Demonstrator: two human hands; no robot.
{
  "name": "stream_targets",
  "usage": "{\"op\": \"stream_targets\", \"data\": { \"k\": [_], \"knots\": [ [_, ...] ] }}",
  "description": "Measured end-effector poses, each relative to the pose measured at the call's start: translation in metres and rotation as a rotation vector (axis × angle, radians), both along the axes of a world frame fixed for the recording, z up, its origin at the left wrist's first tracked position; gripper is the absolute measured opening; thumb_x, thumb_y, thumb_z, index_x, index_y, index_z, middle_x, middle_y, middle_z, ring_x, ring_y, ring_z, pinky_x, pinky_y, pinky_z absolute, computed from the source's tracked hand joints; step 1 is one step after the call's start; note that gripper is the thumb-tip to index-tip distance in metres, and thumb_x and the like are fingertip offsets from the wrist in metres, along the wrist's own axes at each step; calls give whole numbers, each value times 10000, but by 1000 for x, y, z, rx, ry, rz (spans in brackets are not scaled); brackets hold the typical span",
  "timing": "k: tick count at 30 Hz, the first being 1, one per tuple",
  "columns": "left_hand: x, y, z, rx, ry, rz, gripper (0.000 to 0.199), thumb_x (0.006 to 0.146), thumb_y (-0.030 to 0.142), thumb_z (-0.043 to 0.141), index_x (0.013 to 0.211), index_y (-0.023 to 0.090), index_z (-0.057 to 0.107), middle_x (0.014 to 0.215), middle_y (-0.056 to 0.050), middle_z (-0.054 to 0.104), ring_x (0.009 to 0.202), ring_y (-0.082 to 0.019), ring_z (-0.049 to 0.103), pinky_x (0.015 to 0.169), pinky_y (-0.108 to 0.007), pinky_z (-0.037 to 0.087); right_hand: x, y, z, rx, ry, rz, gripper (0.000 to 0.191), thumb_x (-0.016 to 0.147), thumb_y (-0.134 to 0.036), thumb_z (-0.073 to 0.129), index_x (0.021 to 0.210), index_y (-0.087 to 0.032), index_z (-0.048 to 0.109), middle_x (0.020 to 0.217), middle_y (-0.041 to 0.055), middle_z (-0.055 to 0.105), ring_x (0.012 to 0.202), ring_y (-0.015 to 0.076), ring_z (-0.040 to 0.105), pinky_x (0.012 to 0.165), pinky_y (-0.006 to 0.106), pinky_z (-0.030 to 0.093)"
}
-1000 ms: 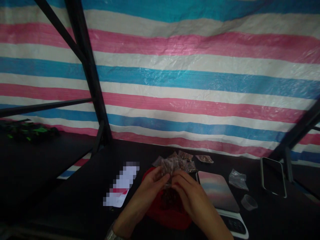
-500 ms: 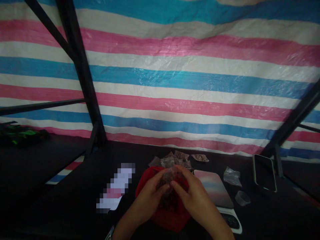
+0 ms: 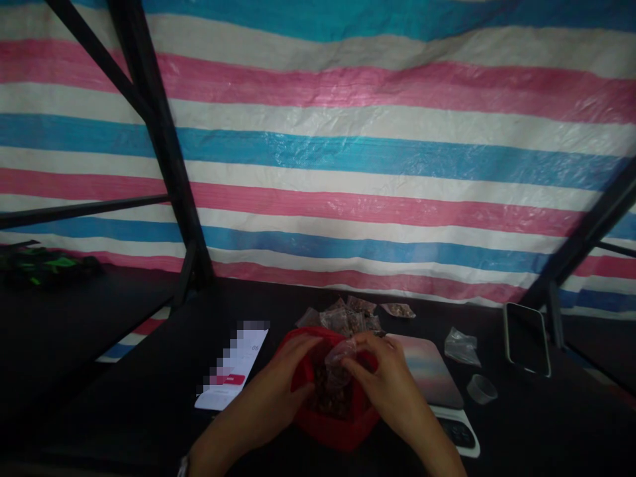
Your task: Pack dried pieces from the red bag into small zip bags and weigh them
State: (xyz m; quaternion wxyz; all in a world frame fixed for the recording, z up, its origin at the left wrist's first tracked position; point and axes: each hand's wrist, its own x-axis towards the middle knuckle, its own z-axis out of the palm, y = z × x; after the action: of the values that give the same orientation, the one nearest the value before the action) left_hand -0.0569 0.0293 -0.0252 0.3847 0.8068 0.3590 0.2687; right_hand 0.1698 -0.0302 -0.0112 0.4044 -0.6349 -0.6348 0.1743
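A clear plastic bag (image 3: 340, 358) is being pinched narrowly by the right hand (image 3: 385, 381) over a red container (image 3: 338, 430). The left hand (image 3: 265, 377) is being drawn apart, held open at the rim.

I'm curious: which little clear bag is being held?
The clear bag pinched in the right hand, above the red container; the others lie on the table.

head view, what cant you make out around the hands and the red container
All in the head view:
- brown pieces in the red container: left hand and right hand cover part; too dim to identify
- clear plastic bag: right hand covers part
- paper slip: print pixelated
- digital scale: pastel pad covers most; display too dark to read
- bag pile: contents too small
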Motion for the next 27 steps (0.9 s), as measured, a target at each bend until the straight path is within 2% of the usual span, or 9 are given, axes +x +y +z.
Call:
{"op": "stream_targets", "data": {
  "k": [3, 6, 11, 15, 18, 20, 22, 25, 27],
  "knots": [
    [-11, 1, -1, 199, 81, 33, 719, 819, 33, 538, 1460, 340, 638, 1630, -37, 556, 1559, -272, 437, 1309, -532, 343, 0, 0, -1, 16, -32, -52, 89, 910, -246, 754, 990, -285, 750, 1033, -4, 796, 1083, 296, 636, 1083, 486, 361],
    [-13, -2, -2, 288, 176, 100, 692, 801, 15, 516, 1400, 321, 685, 1489, -60, 669, 1446, -301, 535, 1235, -541, 423, -1, -2, -1, 21, -26, -97, 61, 914, -303, 764, 956, -283, 724, 1000, -2, 776, 1077, 298, 608, 1066, 467, 359],
    [-5, -10, 2, 255, 283, 116, 549, 845, 41, 498, 1245, 319, 750, 1215, -76, 749, 1194, -316, 613, 1057, -526, 489, -7, 0, 1, 53, -74, -93, 63, 904, -296, 755, 897, -275, 696, 894, -6, 747, 977, 273, 626, 995, 422, 381],
    [1, -13, 11, 221, 233, 83, 453, 836, 24, 465, 1067, 289, 751, 1148, -57, 733, 1143, -279, 603, 1065, -479, 451, -10, 3, 1, 120, -57, -120, 106, 903, -306, 729, 831, -260, 667, 838, -11, 728, 905, 254, 646, 1000, 438, 375],
    [5, -15, 17, 242, 143, 157, 448, 834, 41, 462, 1116, 277, 719, 1173, -59, 719, 1164, -282, 594, 1051, -471, 453, -14, 5, -1, 154, -8, -149, 111, 889, -301, 711, 805, -253, 656, 839, -4, 731, 909, 254, 654, 992, 438, 394],
    [7, -17, 19, 245, 118, 209, 468, 854, 72, 484, 1212, 283, 700, 1202, -65, 707, 1164, -292, 597, 1041, -481, 462, -18, 7, -2, 168, 36, -161, 37, 878, -297, 696, 882, -261, 690, 855, 1, 746, 954, 267, 661, 996, 441, 411],
    [9, -16, 17, 243, 117, 208, 471, 900, 123, 520, 1310, 298, 671, 1247, -70, 698, 1164, -296, 602, 1043, -489, 469, -19, 8, 0, 187, 90, -176, 139, 870, -327, 696, 995, -269, 720, 838, 2, 755, 984, 281, 665, 992, 443, 435],
    [11, -10, 9, 297, 121, 177, 370, 993, 246, 548, 1338, 314, 664, 1288, -65, 712, 1199, -304, 592, 1060, -508, 459, 4, 7, 7, 248, 206, -218, 342, 863, -466, 719, 1125, -247, 707, 752, -7, 735, 849, 265, 698, 890, 407, 512],
    [9, -3, 4, 359, 120, 190, 309, 1028, 302, 536, 1298, 316, 686, 1264, -54, 738, 1210, -311, 585, 1054, -519, 448, 44, 5, 14, 274, 249, -302, 500, 870, -564, 705, 1225, -215, 664, 721, -7, 729, 716, 244, 707, 741, 359, 545]
  ]
}}
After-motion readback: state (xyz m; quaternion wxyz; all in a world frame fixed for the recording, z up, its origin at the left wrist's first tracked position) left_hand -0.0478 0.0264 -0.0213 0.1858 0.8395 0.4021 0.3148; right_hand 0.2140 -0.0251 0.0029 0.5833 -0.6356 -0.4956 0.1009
